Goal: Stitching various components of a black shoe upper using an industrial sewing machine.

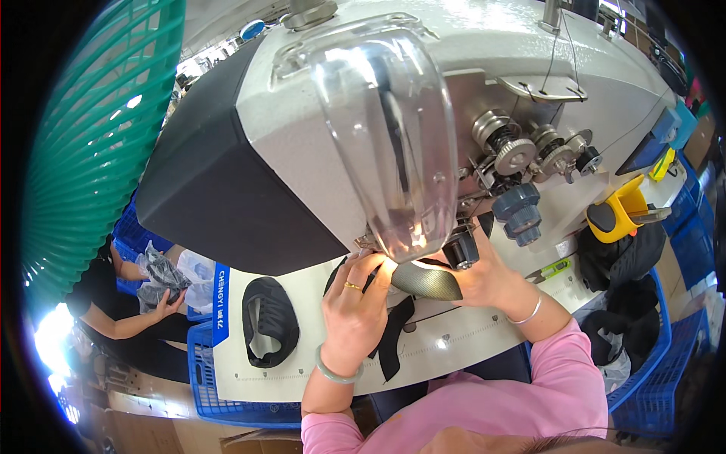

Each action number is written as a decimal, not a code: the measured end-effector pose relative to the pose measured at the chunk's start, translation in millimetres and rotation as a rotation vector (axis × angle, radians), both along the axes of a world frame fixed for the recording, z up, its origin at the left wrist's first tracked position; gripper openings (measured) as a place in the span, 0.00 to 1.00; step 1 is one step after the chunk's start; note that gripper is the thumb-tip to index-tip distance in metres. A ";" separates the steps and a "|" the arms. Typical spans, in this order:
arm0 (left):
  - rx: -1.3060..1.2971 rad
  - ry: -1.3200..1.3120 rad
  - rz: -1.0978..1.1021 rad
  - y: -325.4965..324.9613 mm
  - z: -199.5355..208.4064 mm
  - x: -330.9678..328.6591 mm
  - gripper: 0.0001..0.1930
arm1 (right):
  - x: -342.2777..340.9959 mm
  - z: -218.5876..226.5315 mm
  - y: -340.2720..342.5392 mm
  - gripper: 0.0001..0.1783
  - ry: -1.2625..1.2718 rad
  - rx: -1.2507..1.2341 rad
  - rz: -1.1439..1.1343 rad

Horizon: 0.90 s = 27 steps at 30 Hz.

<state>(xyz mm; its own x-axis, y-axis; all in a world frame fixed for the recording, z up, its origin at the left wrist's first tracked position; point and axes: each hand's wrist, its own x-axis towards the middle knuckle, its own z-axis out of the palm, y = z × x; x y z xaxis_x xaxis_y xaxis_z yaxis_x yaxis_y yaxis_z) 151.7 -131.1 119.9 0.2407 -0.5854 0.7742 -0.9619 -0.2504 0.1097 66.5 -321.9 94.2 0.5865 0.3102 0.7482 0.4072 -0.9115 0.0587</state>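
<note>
My left hand (352, 314) and right hand (488, 276) meet under the clear guard (393, 151) of a sewing machine (283, 121), with a curved, olive, textured piece (426, 281) between them. Its left end touches my bent left fingers, gathered narrowly; its right end lies against my right hand, near the base of the thumb. The guard and the knobs partly hide my fingertips, so I cannot tell whether either hand pinches the piece or only presses it. Just below the piece, to the right of my left hand, a black strip (393, 337) trails over the white table (454, 352). A black shoe upper (271, 321) lies farther to the left of my left hand. Right of my right hand, near the wrist, is a green-handled tool (550, 270); beyond it stands a yellow holder (620, 212).
</note>
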 end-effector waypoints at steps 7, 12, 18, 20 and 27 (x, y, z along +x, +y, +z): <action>-0.054 -0.107 -0.052 2.3 4.0 3.5 0.11 | 3.4 1.5 7.8 0.18 -0.078 0.003 0.025; -0.224 0.191 -0.072 -0.5 -3.4 12.4 0.07 | 2.2 1.6 6.5 0.25 -0.076 0.025 0.040; -0.225 0.127 -0.048 -3.5 -11.0 12.2 0.09 | -0.9 2.4 10.0 0.26 -0.099 0.064 0.002; -0.214 0.057 -0.028 -4.3 -10.9 9.6 0.12 | -1.3 5.8 11.6 0.26 -0.081 0.058 -0.014; -0.189 0.006 -0.021 -4.4 -11.1 7.3 0.13 | -6.8 -1.0 7.8 0.34 0.210 0.058 -0.046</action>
<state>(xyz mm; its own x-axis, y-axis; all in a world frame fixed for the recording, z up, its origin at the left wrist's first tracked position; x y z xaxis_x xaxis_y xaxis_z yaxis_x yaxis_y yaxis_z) 159.0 -135.5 108.9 0.2352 -0.4344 0.8695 -0.9659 -0.2044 0.1591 59.6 -314.0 93.2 0.7440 0.2394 0.6238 0.3632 -0.9286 -0.0767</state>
